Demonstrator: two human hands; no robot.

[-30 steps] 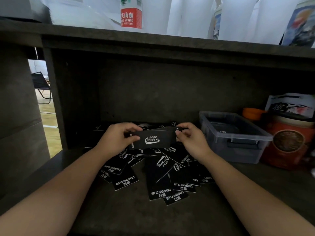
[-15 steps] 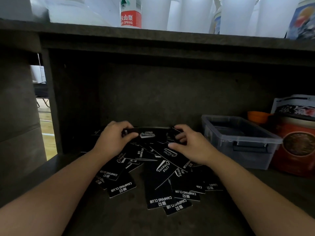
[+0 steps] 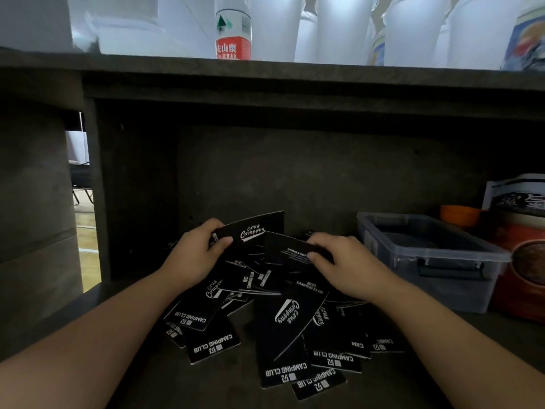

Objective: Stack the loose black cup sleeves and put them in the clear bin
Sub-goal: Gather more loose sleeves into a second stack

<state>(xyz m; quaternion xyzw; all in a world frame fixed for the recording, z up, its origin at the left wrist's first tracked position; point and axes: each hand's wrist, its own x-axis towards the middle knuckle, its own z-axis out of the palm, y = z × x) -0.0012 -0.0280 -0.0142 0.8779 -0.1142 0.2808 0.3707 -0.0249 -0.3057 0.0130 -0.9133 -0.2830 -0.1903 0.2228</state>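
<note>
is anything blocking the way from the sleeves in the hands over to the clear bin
Nothing visible. The black cardboard cup sleeves held by the left hand and right hand have open space rightward to the lidless clear plastic bin.

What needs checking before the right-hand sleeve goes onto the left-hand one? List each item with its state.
1. Left hand grips a sleeve by its end: ok.
2. Right hand pinches a second sleeve lifted off the pile: ok.
3. The two held sleeves lined up edge to edge: not ok, they overlap at an angle.
4. How many sleeves the left hand holds: cannot tell.
5. Clear bin open and within reach to the right: ok, no lid on it.
6. Loose sleeves left on the shelf: not ok, many still scattered.
</note>
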